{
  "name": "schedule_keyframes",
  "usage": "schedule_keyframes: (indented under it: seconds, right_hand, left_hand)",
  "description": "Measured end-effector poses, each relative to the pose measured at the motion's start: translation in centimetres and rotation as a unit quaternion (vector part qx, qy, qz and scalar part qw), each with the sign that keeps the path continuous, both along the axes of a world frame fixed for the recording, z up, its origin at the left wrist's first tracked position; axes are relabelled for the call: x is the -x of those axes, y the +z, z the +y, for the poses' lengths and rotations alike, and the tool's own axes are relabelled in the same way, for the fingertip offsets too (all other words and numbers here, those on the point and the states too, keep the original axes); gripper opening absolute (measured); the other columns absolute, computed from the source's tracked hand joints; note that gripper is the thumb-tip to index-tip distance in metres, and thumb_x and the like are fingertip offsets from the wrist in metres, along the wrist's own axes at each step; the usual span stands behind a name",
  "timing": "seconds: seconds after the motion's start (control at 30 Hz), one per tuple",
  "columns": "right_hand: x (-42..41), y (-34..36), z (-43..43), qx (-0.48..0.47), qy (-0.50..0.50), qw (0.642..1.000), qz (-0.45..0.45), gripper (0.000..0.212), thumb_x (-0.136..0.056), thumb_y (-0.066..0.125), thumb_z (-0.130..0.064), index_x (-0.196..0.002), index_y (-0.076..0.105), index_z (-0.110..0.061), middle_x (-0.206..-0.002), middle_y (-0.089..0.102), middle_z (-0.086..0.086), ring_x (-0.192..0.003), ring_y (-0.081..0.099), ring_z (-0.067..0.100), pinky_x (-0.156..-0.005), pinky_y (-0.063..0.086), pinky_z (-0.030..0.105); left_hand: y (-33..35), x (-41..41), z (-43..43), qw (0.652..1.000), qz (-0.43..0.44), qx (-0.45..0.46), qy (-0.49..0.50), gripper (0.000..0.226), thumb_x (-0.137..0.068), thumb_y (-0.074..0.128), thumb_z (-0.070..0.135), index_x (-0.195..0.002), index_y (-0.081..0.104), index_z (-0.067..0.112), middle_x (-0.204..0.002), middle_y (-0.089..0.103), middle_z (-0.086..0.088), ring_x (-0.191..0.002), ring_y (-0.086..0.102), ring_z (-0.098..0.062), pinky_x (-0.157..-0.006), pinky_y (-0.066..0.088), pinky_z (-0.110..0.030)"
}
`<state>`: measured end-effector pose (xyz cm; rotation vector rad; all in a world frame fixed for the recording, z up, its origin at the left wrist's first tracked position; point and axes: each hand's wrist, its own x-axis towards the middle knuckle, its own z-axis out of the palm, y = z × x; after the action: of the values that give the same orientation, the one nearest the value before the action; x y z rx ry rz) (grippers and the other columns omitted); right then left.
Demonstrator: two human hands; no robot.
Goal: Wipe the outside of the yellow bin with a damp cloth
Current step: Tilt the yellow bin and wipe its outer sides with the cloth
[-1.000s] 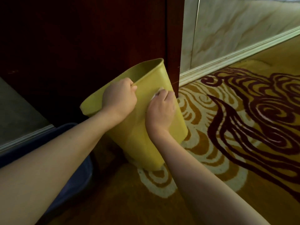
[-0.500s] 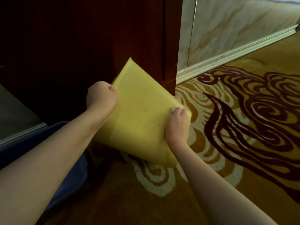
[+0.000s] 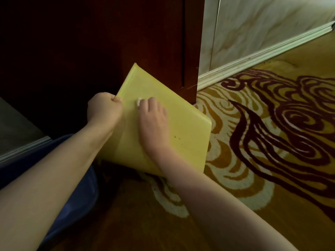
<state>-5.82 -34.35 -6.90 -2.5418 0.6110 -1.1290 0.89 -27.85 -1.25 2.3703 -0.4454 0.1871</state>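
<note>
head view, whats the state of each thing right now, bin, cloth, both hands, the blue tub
yellow bin: tipped over, broad outer side facing up
white cloth: mostly hidden under the right hand, pressed on the bin's side
left hand: gripping the bin's rim edge
right hand: flat on the bin
blue tub: on the floor, contents not visible

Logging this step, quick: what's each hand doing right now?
Left hand: closed on the rim of the yellow bin.
Right hand: pressing the white cloth on the bin's side.
</note>
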Motion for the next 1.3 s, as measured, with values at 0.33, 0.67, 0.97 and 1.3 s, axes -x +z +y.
schedule_keyframes:
  seconds: [0.33, 0.67, 0.97, 1.3]
  right_hand:
    - [6.1, -7.7, -4.4, -0.223, -0.128, 0.966, 0.002, 0.013, -0.095, 0.041, -0.015, -0.102, 0.052, -0.013, -0.092, 0.051, 0.001, -0.078, 0.052, 0.016, -0.073, 0.052, 0.036]
    - [6.4, -4.4, -2.7, -0.230, -0.127, 0.962, -0.071, 0.008, -0.092, 0.048, -0.015, -0.096, 0.055, -0.012, -0.090, 0.051, -0.001, -0.076, 0.053, 0.014, -0.069, 0.053, 0.032]
    - [6.0, -6.1, 0.9, -0.153, -0.013, 0.988, 0.000, 0.018, -0.087, 0.052, -0.012, -0.104, 0.049, -0.013, -0.098, 0.054, 0.005, -0.077, 0.052, 0.017, -0.069, 0.052, 0.034]
    - [12.3, -11.1, -6.2, -0.347, -0.223, 0.910, 0.044, 0.014, -0.098, 0.037, -0.022, -0.090, 0.046, -0.014, -0.096, 0.049, 0.006, -0.072, 0.044, 0.011, -0.060, 0.038, 0.025]
  left_hand:
    - [-0.2, -0.6, 0.8, 1.000, 0.009, 0.003, 0.001, 0.030, -0.094, 0.044, 0.023, -0.108, 0.064, 0.005, -0.088, 0.055, -0.005, -0.079, 0.051, -0.021, -0.068, 0.040, -0.033]
    - [-0.9, -1.0, 0.8, 1.000, -0.003, 0.014, -0.002, 0.030, -0.094, 0.044, 0.024, -0.109, 0.063, 0.005, -0.089, 0.056, -0.005, -0.075, 0.049, -0.018, -0.051, 0.029, -0.018]
    - [0.2, -0.8, 0.5, 0.999, 0.049, 0.016, -0.004, 0.029, -0.093, 0.045, 0.022, -0.105, 0.065, 0.006, -0.090, 0.061, -0.009, -0.080, 0.056, -0.025, -0.062, 0.040, -0.033]
    - [0.8, 0.1, -0.1, 0.999, 0.053, -0.002, 0.004, 0.029, -0.093, 0.045, 0.022, -0.106, 0.064, 0.005, -0.090, 0.059, -0.006, -0.079, 0.052, -0.021, -0.067, 0.040, -0.034]
